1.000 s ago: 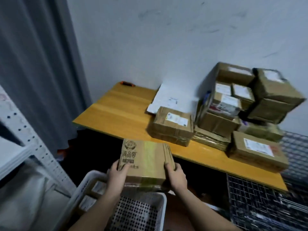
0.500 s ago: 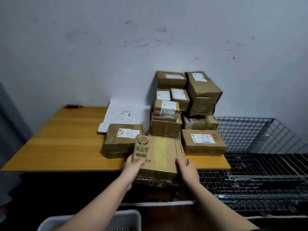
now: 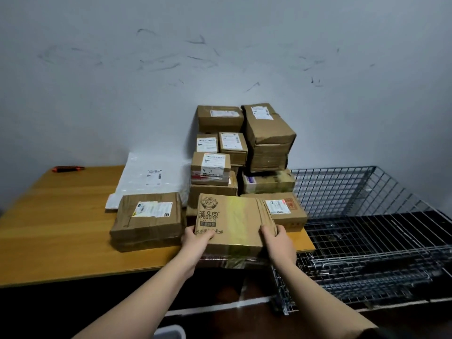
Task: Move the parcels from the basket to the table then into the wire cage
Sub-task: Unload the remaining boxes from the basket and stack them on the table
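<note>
My left hand (image 3: 195, 241) and right hand (image 3: 278, 241) grip a brown box (image 3: 232, 223) by its sides, low in the middle of the frame, at the table (image 3: 61, 216) edge. The cage (image 3: 367, 228) sits right.

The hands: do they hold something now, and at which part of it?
Yes. Both hold the printed cardboard parcel at its near corners: left hand on the near-left corner, right hand on the near-right corner, thumbs on top.
</note>
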Available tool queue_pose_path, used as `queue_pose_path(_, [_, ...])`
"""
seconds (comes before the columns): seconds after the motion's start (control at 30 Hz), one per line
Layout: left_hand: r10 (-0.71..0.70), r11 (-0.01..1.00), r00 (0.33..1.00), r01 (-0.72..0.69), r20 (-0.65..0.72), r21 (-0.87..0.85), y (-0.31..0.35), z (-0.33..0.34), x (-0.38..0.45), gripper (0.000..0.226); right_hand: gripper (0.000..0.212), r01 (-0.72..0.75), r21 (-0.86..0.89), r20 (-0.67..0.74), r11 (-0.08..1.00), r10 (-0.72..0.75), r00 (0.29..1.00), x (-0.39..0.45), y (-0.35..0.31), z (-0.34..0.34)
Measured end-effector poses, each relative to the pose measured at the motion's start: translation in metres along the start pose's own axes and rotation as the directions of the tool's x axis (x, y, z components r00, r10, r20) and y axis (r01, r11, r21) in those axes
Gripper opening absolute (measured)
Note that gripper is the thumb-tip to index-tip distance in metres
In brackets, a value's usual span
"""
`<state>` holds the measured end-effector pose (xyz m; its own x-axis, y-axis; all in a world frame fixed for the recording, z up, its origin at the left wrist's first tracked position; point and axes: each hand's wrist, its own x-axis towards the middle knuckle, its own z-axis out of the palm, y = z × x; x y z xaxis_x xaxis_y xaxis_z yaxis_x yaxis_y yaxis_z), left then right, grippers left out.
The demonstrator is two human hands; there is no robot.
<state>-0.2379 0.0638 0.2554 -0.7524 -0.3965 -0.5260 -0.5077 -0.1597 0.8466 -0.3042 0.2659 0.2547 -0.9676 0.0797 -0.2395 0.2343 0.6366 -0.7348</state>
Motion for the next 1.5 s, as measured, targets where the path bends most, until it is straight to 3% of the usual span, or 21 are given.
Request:
queue_pose_path(0.07, [0.027, 0.999, 0.999, -0.028, 0.029, 0.024, 0.005, 0.008, -0.001, 0.068, 0.051, -0.008, 0.000, -0.073, 1.000, 0.008, 0.997, 0.002, 0.003, -0.009])
queue_pose_path(0.2, [0.047, 0.992, 0.996, -0.055, 0.078, 0.114, 0.024, 0.037, -0.004, 0.090, 0.047, -0.013, 0.007, -0.217, 1.000, 0.015, 0.976, 0.015, 0.007, -0.043])
queue_pose_path(0.33, [0.037, 0.993, 0.982, -0.057, 0.185, 0.106, 0.048, 0.074, -0.006, 0.075, 0.050, -0.009, 0.026, -0.268, 1.000, 0.016, 0.963, 0.041, 0.007, -0.079])
queue_pose_path(0.43, [0.045, 0.999, 0.978, -0.047, 0.203, 0.004, 0.062, 0.098, 0.008, 0.062, 0.059, 0.004, 0.021, -0.242, 1.000, 0.001, 0.970, 0.064, 0.004, -0.097])
queue_pose_path(0.5, [0.029, 0.999, 0.982, -0.021, 0.185, -0.045, 0.072, 0.111, 0.016, 0.058, 0.053, 0.014, 0.024, -0.207, 1.000, -0.009, 0.978, 0.084, 0.002, -0.103])
queue_pose_path(0.67, [-0.024, 0.999, 0.987, 0.029, 0.159, -0.028, 0.083, 0.132, 0.040, 0.046, 0.054, 0.051, 0.019, -0.117, 0.999, -0.048, 0.992, 0.136, -0.004, -0.108])
queue_pose_path(0.87, [-0.100, 0.995, 0.984, 0.101, 0.149, 0.002, 0.082, 0.139, 0.063, 0.050, 0.066, 0.063, 0.079, 0.081, 0.995, -0.069, 0.994, 0.181, -0.008, -0.101])
queue_pose_path(1.07, [-0.112, 0.993, 0.984, 0.114, 0.139, -0.010, 0.078, 0.140, 0.076, 0.052, 0.060, 0.042, 0.178, 0.166, 0.983, -0.072, 0.983, 0.203, -0.004, -0.090])
queue_pose_path(1.3, [-0.094, 0.995, 0.986, 0.091, 0.134, 0.030, 0.082, 0.147, 0.084, 0.055, 0.061, 0.083, 0.134, 0.118, 0.987, -0.099, 0.988, 0.214, -0.006, -0.083])
queue_pose_path(1.5, [-0.047, 0.981, 0.993, 0.025, 0.106, 0.194, 0.086, 0.138, 0.077, 0.066, 0.060, 0.180, -0.143, -0.061, 0.973, -0.190, 0.980, 0.205, -0.011, -0.076])
